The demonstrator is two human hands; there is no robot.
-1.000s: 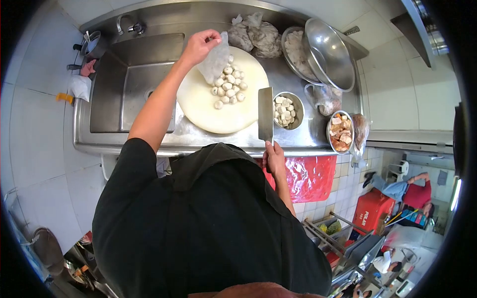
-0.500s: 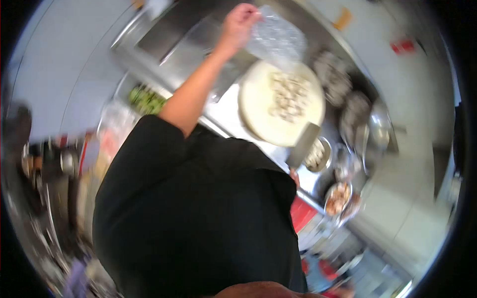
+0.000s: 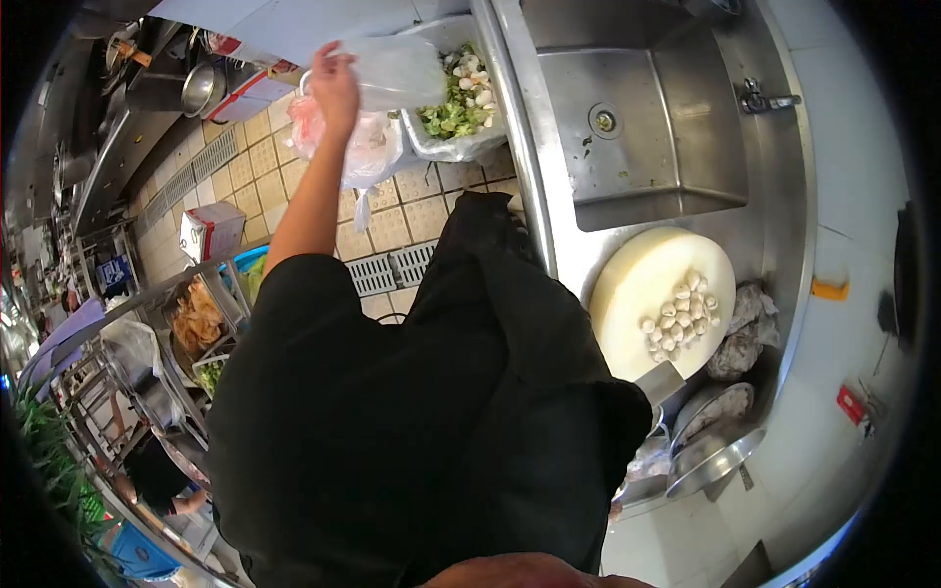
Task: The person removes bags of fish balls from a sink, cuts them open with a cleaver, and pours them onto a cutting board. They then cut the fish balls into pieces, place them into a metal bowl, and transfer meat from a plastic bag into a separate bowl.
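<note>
Pinched in the fingers of my left hand [image 3: 335, 83] is a clear plastic bag [image 3: 397, 73], stretched out toward a lined bin [image 3: 459, 147] of green trimmings and whitish pieces. On the right, small white mushroom-like pieces [image 3: 686, 316] lie on a round cutting board [image 3: 627, 279]. A cleaver blade [image 3: 661, 382] sticks out beyond my right sleeve, overlapping the board's near edge. The sleeve hides my right hand and the cleaver's handle.
Above the board is a steel sink [image 3: 637, 127] with a tap [image 3: 769, 98]. Wrapped bundles [image 3: 740, 343] and metal bowls [image 3: 716, 461] stand right of the board. A pinkish bag [image 3: 371, 152] hangs beside the bin. Another person [image 3: 157, 475] is at lower left.
My left hand has swung left, away from above the board, carrying the plastic bag to the bin. The view has turned, and my right fingers by the cleaver are now hidden.
</note>
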